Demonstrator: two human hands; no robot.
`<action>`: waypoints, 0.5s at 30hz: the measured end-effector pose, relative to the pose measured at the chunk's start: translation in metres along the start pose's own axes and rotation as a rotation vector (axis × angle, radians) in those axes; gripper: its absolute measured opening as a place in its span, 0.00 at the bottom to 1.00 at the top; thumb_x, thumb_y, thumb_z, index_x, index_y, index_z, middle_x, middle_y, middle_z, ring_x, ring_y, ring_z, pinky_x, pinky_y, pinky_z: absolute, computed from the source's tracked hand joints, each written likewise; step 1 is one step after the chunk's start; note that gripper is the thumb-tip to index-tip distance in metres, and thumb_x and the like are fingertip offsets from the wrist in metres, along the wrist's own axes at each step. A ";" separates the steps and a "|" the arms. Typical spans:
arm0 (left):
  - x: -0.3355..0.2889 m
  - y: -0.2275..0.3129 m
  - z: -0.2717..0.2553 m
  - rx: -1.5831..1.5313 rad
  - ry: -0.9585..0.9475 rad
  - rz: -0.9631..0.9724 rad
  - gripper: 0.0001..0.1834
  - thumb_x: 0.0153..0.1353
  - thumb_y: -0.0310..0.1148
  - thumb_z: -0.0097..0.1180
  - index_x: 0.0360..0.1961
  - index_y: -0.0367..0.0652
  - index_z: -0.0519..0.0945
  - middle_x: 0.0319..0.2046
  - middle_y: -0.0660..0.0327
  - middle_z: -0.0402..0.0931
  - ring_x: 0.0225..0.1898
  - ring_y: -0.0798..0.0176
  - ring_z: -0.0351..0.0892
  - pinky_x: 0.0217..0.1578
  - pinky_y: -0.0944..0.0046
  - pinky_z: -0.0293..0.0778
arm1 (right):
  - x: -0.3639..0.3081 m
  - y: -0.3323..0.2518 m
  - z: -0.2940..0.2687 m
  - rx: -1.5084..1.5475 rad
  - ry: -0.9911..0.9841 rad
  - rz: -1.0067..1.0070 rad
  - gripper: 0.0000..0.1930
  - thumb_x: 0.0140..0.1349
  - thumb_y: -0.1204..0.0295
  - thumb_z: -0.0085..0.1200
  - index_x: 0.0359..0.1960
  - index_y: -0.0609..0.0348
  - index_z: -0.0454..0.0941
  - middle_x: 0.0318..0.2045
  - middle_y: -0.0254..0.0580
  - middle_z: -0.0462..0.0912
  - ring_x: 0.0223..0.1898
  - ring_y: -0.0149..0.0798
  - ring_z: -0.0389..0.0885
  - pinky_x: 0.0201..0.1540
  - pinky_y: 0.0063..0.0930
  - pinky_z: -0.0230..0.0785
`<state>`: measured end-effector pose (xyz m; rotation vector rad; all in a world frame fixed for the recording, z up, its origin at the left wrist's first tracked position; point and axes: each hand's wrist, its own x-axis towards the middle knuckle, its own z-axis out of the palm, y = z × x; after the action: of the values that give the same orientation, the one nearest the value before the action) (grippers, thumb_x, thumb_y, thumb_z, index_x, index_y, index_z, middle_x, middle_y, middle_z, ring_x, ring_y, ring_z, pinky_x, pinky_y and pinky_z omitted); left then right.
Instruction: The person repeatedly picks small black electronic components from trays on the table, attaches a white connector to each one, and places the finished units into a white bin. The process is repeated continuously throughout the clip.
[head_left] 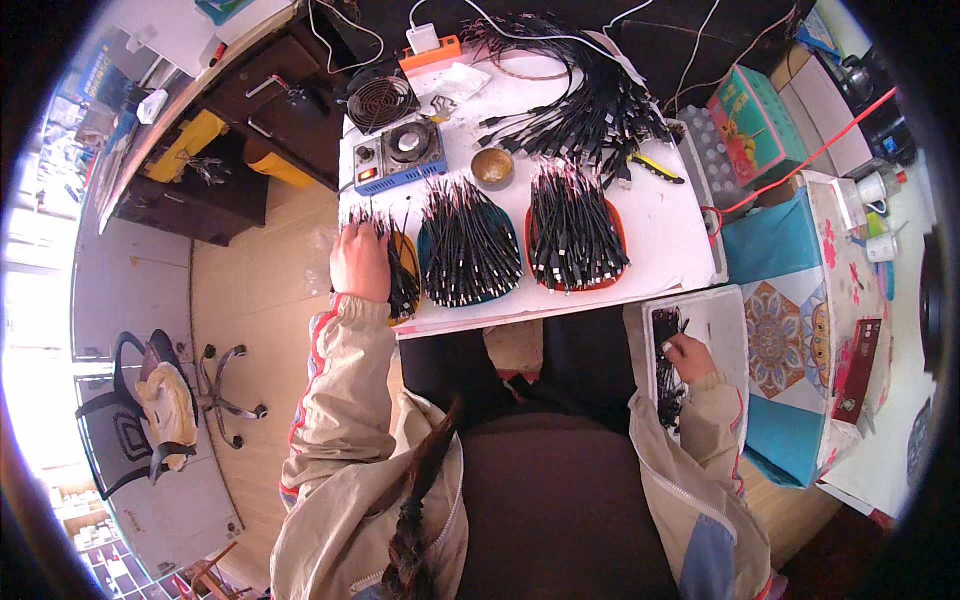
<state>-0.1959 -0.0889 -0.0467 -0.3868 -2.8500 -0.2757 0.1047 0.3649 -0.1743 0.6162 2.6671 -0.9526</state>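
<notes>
My left hand (360, 262) is closed, its fingers curled over black cables (374, 222) at the left side of a yellow tray (403, 248). How many it grips is hidden. My right hand (690, 358) is low on the right, over a white foam box (715, 322) that holds a heap of black cables (667, 385). Its fingertips are pinched together, with a small pale bit showing at them. Beside the yellow tray, short black cables with pale ends (465, 250) fill a teal tray (514, 268). More black cables (572, 235) stand packed in an orange-red tray (621, 240).
Behind the trays are a blue box-shaped device (400, 172) with a round top, a small round bowl (492, 168), and a black fan grille (382, 103). A big cable bundle (590, 110) and a yellow-black cutter (655, 168) lie at the back right. An orange power strip (430, 55) sits farther back.
</notes>
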 end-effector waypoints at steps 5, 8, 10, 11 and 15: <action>0.004 -0.011 0.003 -0.055 -0.034 -0.082 0.09 0.54 0.32 0.58 0.28 0.37 0.75 0.30 0.48 0.76 0.35 0.44 0.77 0.37 0.49 0.73 | -0.030 -0.088 -0.053 -0.107 -0.024 -0.098 0.09 0.57 0.69 0.55 0.37 0.61 0.77 0.28 0.54 0.81 0.33 0.53 0.80 0.35 0.43 0.71; 0.001 -0.014 -0.011 -0.285 0.164 -0.125 0.09 0.54 0.34 0.60 0.27 0.38 0.79 0.25 0.51 0.76 0.28 0.50 0.77 0.31 0.54 0.72 | -0.041 -0.155 -0.081 -0.032 0.029 -0.290 0.08 0.59 0.70 0.54 0.37 0.60 0.75 0.26 0.53 0.80 0.30 0.51 0.81 0.32 0.40 0.71; -0.002 -0.010 -0.021 -0.524 0.344 -0.199 0.09 0.53 0.33 0.64 0.28 0.38 0.81 0.20 0.58 0.74 0.22 0.64 0.73 0.26 0.65 0.70 | -0.034 -0.199 -0.084 0.122 0.062 -0.387 0.07 0.60 0.70 0.54 0.36 0.61 0.74 0.25 0.51 0.80 0.29 0.49 0.81 0.31 0.36 0.71; -0.003 -0.010 -0.028 -0.630 0.398 -0.190 0.06 0.55 0.29 0.63 0.29 0.37 0.81 0.20 0.62 0.73 0.23 0.71 0.71 0.26 0.71 0.68 | -0.026 -0.219 -0.081 0.211 0.077 -0.452 0.07 0.61 0.70 0.54 0.35 0.61 0.74 0.25 0.50 0.80 0.28 0.48 0.81 0.30 0.35 0.71; -0.008 -0.001 -0.049 -0.964 0.539 -0.101 0.02 0.60 0.23 0.57 0.34 0.35 0.78 0.30 0.65 0.74 0.27 0.73 0.72 0.31 0.73 0.69 | 0.045 -0.287 -0.042 0.224 0.051 -0.593 0.08 0.60 0.70 0.54 0.35 0.63 0.75 0.26 0.45 0.80 0.28 0.38 0.81 0.32 0.31 0.72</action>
<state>-0.1784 -0.1029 -0.0021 -0.2644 -2.0327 -1.5153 -0.0714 0.2054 -0.0027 -0.1411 2.8632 -1.4078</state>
